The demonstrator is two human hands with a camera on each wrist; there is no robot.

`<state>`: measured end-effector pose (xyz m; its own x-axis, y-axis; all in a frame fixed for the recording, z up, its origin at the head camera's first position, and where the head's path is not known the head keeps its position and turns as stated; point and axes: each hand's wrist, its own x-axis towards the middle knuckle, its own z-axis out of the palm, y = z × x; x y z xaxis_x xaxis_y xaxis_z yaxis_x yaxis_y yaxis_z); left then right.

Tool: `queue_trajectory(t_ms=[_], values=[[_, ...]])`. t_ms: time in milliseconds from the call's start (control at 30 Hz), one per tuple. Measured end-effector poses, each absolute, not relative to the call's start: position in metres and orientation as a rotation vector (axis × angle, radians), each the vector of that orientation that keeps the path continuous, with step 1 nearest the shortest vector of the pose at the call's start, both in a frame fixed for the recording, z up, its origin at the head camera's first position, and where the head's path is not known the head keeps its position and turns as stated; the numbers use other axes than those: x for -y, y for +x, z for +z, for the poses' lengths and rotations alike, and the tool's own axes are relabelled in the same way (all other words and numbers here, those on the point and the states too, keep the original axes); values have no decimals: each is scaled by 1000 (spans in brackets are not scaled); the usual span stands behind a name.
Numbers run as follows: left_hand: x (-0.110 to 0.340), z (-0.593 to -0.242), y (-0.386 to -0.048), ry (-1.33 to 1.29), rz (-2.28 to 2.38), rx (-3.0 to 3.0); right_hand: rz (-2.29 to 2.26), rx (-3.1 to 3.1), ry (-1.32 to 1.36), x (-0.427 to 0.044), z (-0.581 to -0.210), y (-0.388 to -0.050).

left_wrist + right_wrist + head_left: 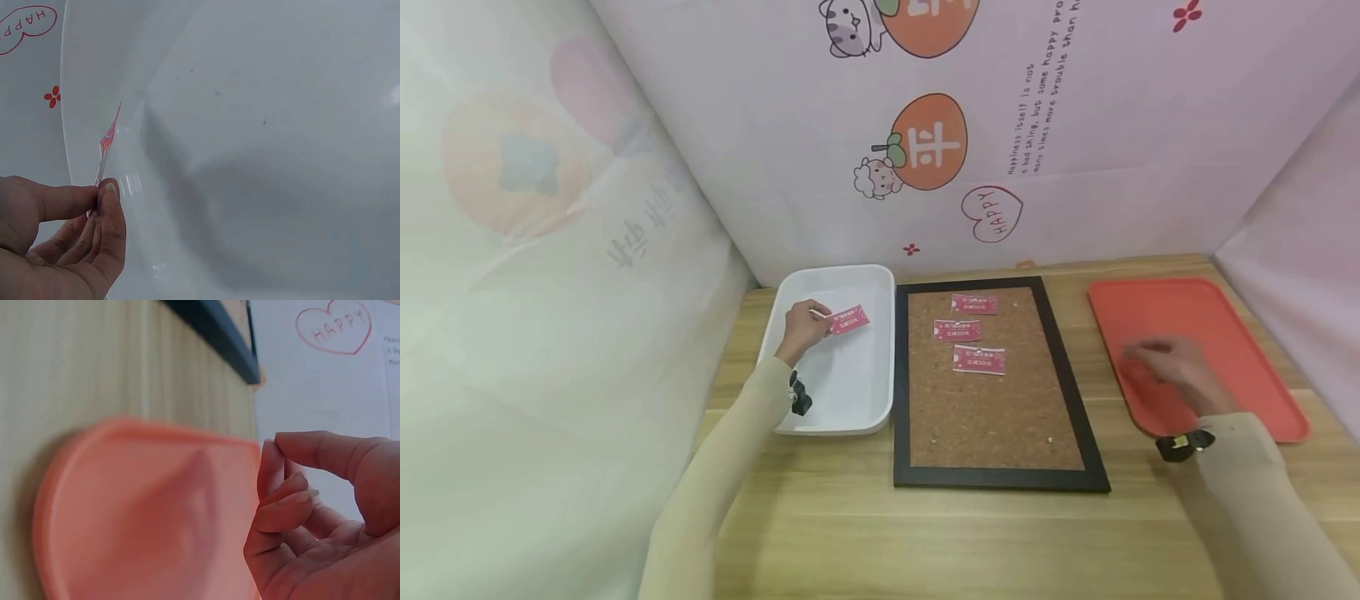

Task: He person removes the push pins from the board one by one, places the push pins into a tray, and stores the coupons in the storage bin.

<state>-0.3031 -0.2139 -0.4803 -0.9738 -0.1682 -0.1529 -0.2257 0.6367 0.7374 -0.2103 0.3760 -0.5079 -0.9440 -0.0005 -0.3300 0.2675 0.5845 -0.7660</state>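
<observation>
A pink card (848, 320) with white print is pinched between the thumb and fingers of the left hand (806, 330), above the white tray (885, 350). In the left wrist view the card (107, 145) is seen nearly edge-on, rising from the fingertips of the left hand (78, 231). Over the red tray (1217, 333) hangs the right hand (1176, 367), blurred in the head view. The right wrist view shows that hand (312, 512) with thumb and forefinger tips together and the other fingers curled; whether something tiny lies between the tips cannot be told.
Between the trays lies a cork board (992, 417) in a black frame (1000, 477), with three pink cards on its upper part: a top one (974, 304), a middle one (957, 331) and a lower one (979, 360). Printed cloth (775, 125) stands behind the wooden table (970, 542).
</observation>
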Motion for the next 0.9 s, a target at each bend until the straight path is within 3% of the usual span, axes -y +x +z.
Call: queue_trajectory(t_ms=[500,900], values=[[223,-501,-321,-465,1231,-2690,-1205,-2652,365,-404,-519,-202],[225,-509,-314,-419,1056,-2832,-1105,-2733,422,-406,-525,-202]])
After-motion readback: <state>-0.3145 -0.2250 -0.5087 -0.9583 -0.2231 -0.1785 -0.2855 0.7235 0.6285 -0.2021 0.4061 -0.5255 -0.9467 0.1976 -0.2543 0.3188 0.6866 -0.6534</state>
